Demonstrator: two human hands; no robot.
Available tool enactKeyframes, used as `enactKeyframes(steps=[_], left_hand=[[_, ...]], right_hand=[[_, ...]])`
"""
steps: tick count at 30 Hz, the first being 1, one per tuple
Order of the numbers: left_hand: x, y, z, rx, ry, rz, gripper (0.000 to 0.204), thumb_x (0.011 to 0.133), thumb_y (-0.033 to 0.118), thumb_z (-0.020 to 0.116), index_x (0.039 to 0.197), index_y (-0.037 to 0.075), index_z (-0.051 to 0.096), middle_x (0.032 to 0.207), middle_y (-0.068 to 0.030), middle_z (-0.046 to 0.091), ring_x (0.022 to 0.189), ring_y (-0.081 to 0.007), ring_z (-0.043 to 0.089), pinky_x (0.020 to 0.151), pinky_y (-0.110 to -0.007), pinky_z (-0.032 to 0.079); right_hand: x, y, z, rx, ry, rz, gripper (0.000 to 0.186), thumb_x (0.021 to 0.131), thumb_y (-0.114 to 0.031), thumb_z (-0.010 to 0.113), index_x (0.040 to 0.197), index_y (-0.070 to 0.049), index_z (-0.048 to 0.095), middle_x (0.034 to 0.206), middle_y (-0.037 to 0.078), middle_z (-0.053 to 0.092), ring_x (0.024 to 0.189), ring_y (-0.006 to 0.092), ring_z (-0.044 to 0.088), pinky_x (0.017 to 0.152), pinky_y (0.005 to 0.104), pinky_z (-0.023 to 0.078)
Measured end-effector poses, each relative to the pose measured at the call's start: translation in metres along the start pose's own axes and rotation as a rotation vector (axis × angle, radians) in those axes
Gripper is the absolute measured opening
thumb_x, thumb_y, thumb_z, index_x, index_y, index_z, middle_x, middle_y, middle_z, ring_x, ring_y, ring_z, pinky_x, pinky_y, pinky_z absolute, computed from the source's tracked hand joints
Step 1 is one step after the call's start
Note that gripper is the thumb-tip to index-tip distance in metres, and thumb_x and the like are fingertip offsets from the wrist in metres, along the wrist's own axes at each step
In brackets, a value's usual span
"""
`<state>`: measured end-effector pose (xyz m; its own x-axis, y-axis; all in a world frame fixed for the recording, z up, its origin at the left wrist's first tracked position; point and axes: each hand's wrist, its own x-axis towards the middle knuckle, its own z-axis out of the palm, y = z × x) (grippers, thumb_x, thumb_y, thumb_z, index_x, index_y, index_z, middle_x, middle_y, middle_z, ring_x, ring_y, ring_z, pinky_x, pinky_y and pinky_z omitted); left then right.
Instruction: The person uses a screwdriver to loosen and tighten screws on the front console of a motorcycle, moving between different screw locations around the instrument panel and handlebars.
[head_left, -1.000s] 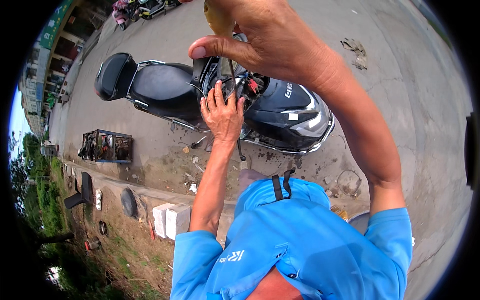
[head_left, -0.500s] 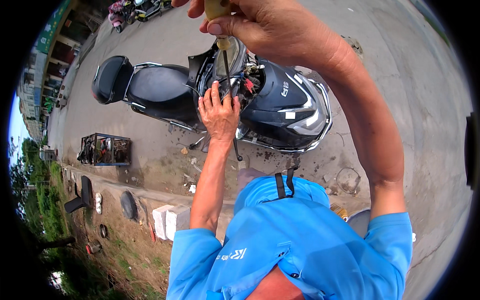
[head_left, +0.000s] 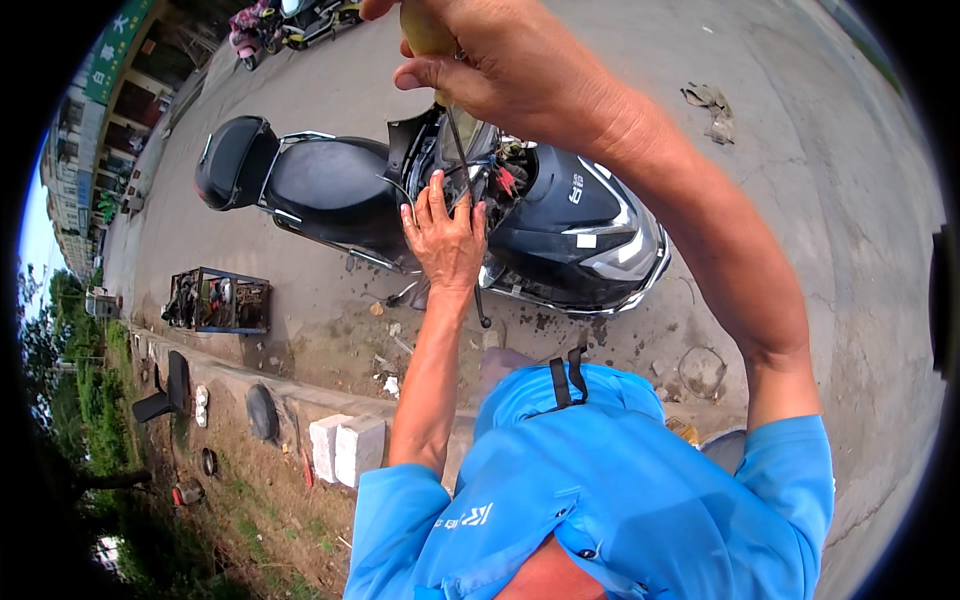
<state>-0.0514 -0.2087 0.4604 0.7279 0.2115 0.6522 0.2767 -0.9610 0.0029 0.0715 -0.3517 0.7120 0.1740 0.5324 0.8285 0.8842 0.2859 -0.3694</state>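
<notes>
A dark scooter (head_left: 330, 172) stands side-on in front of me, its front panel opened up and wires and a red connector (head_left: 505, 181) showing. My right hand (head_left: 500, 75), raised at the top of the view, is closed around the yellowish handle (head_left: 426, 30) of a long screwdriver. Its thin dark shaft (head_left: 458, 140) slants down toward the opened handlebar area; where the tip sits is hidden. With fingers spread, my left hand (head_left: 448, 248) lies on the scooter just below that area, close to the shaft. A black lever with a rounded end (head_left: 485, 322) sticks out below this hand.
A metal crate of tools and parts (head_left: 216, 300) stands on the pavement at left. Pale blocks (head_left: 358, 450) sit beside the kerb, with a black chair (head_left: 165, 388) farther left. A crumpled cloth (head_left: 712, 110) lies beyond the scooter; other two-wheelers (head_left: 300, 22) are parked far left.
The whole view has shifted slightly, so the scooter appears lower and farther right. My right hand has moved a little left relative to the scooter, still holding the screwdriver. My left hand keeps its place.
</notes>
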Motion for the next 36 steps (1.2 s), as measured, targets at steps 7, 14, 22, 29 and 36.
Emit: enactKeyframes(steps=[7,14,22,29,36], left_hand=[[0.0,-0.002,0.003,-0.01,-0.009,0.002,0.028,0.092,0.034,0.077,0.113,0.016,0.08,0.152,-0.007,0.054,0.136,-0.0295,0.052,0.117,-0.058,0.038],[0.011,-0.001,-0.003,0.056,-0.036,0.112,0.028,0.088,0.027,0.076,0.108,0.009,0.08,0.152,-0.006,0.056,0.136,-0.0288,0.053,0.118,-0.057,0.036],[0.012,-0.006,0.007,-0.038,0.06,0.133,0.026,0.087,0.019,0.077,0.101,-0.002,0.079,0.139,-0.0133,0.064,0.125,-0.0339,0.059,0.107,-0.05,0.049],[0.012,-0.006,0.008,-0.038,0.063,0.149,0.025,0.09,0.019,0.077,0.101,-0.004,0.078,0.137,-0.0162,0.064,0.122,-0.0361,0.06,0.104,-0.046,0.051],[0.015,-0.006,0.007,-0.053,0.064,0.119,0.026,0.088,0.022,0.079,0.097,-0.003,0.078,0.135,-0.0192,0.064,0.119,-0.0373,0.06,0.103,-0.048,0.051]], right_hand=[[-0.009,-0.015,-0.029,-0.152,0.174,0.077,0.036,0.087,0.008,0.073,0.12,0.0,0.06,0.069,0.005,0.053,0.065,0.0185,0.055,0.065,0.0348,0.049],[-0.035,0.008,-0.028,-0.137,0.247,0.095,0.039,0.088,0.007,0.072,0.124,0.0,0.06,0.072,0.008,0.054,0.066,0.023,0.057,0.067,0.036,0.049],[-0.054,0.025,-0.029,-0.071,0.363,0.001,0.045,0.086,0.009,0.072,0.128,0.0,0.058,0.074,0.008,0.054,0.07,0.0238,0.058,0.07,0.036,0.05],[-0.055,0.024,-0.032,0.022,0.354,0.085,0.043,0.086,0.01,0.072,0.125,0.0,0.058,0.072,0.007,0.051,0.067,0.0234,0.056,0.068,0.0364,0.05],[-0.065,0.021,-0.027,-0.041,0.403,0.156,0.041,0.088,0.006,0.074,0.125,-0.003,0.058,0.072,0.006,0.052,0.065,0.0193,0.054,0.063,0.0334,0.047]])
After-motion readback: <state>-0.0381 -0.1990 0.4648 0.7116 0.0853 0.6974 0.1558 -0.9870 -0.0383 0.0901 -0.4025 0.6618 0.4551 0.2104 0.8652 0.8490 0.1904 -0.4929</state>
